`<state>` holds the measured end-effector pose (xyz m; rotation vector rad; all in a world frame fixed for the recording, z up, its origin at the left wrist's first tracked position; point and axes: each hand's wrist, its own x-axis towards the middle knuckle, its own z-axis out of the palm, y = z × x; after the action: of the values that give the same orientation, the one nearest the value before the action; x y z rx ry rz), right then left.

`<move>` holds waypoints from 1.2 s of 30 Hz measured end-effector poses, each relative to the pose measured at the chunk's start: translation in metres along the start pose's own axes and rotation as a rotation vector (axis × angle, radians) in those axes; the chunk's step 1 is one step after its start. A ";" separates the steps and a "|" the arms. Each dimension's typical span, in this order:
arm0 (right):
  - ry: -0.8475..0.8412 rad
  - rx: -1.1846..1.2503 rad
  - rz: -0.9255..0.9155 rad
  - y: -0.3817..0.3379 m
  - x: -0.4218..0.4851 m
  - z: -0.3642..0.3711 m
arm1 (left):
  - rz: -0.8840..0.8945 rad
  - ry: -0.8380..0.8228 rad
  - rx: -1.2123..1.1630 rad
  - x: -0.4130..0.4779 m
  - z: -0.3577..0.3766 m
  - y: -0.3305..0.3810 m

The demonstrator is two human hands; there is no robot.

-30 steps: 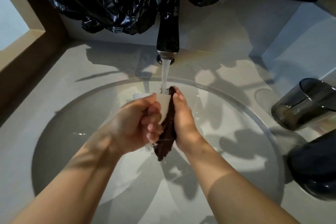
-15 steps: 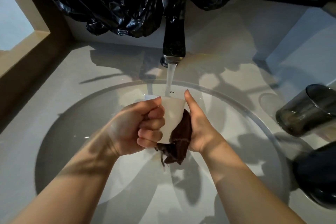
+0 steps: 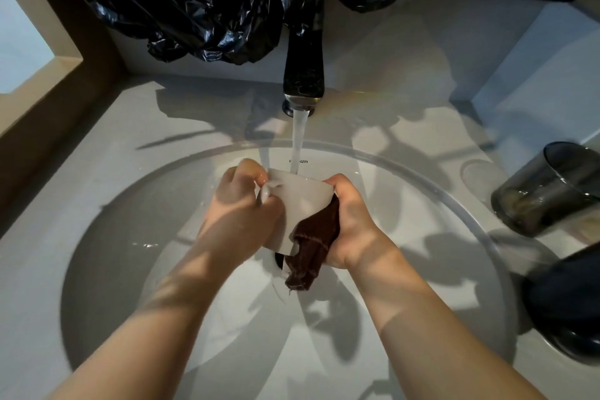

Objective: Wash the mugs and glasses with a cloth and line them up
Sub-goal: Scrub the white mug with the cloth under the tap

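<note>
A white mug [image 3: 300, 201] is held over the round sink [image 3: 130, 211] under the running water from the black tap [image 3: 303, 75]. My left hand [image 3: 240, 208] grips the mug by its handle side, fingers curled. My right hand [image 3: 349, 221] wraps a dark brown cloth [image 3: 313, 247] against the mug's right wall and underside. The cloth's end hangs below the mug. A smoky grey glass [image 3: 548, 191] stands on the counter at the right. Below it, a dark mug [image 3: 571, 299] sits at the right edge, partly cut off.
Crumpled black plastic [image 3: 211, 3] hangs over the wall behind the tap. A beige ledge [image 3: 35, 81] runs along the left. The pale counter [image 3: 81, 156] surrounds the basin, and a white panel [image 3: 545, 81] rises at the right.
The mug has turned and lifted, showing more of its white wall. My right hand slid from flat beside the mug to curling round it with the cloth.
</note>
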<state>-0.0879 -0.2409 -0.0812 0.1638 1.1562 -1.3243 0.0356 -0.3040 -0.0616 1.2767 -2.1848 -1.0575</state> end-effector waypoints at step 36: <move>0.140 -0.785 -0.813 0.038 -0.007 0.031 | -0.273 0.108 -0.683 0.008 0.024 -0.003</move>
<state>-0.0387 -0.2455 -0.0797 -0.8795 1.8825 -1.4295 0.0175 -0.3020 -0.0790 1.2648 -1.3883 -1.6105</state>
